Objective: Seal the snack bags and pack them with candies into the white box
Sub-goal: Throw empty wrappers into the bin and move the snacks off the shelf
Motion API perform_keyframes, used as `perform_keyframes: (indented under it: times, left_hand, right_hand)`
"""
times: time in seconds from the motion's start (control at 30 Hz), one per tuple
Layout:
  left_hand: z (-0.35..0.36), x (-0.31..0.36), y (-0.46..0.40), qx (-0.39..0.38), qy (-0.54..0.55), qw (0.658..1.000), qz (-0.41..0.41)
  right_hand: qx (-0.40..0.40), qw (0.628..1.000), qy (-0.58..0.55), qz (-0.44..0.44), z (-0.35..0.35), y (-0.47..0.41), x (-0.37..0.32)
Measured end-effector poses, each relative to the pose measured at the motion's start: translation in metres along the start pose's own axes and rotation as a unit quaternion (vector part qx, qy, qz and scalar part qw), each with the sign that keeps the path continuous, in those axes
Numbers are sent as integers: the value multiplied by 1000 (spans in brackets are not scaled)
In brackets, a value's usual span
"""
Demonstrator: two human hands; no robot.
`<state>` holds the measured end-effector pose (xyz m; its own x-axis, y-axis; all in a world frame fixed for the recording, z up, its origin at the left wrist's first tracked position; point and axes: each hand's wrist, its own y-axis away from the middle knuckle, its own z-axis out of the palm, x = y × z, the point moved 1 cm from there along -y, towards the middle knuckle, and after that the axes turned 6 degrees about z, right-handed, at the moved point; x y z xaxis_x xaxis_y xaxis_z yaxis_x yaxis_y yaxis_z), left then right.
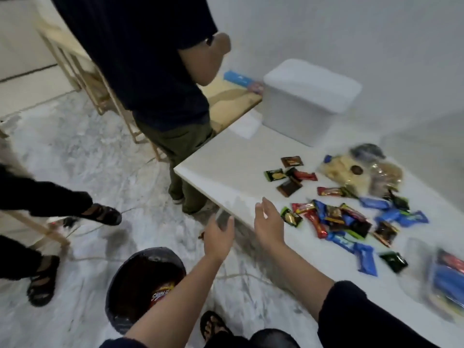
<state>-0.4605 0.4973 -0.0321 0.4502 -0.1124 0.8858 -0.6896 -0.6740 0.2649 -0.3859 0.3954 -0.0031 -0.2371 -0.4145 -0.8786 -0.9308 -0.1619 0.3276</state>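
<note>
Dozens of glossy foil candies (336, 217) — red, blue, green, brown — lie scattered on the smooth white desk (226, 172), near crinkly clear snack bags (361, 174). The rounded white box (306, 101) stands lidded behind them. Left hand (218, 234) and right hand (268, 222) hover loosely spread at the desk edge — wrapper print is illegible.
</note>
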Motion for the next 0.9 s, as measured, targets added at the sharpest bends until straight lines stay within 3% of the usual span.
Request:
perform_keyframes:
  times: [0.23, 0.53, 0.67, 0.9]
  left_hand:
    - [132, 90, 92, -100, -65, 981, 151]
    - [306, 172, 252, -293, -70, 913, 275]
    - [370, 212, 307, -356, -52, 875, 325]
    - [465, 298, 335, -394, -41, 808, 436]
  right_hand:
    - [197, 979, -44, 12, -202, 35, 46]
    - [429, 895, -106, 55, -435, 125, 133]
    - [498, 860, -93, 61, -514, 143, 151]
    - [563, 821, -88, 37, -624, 129, 137]
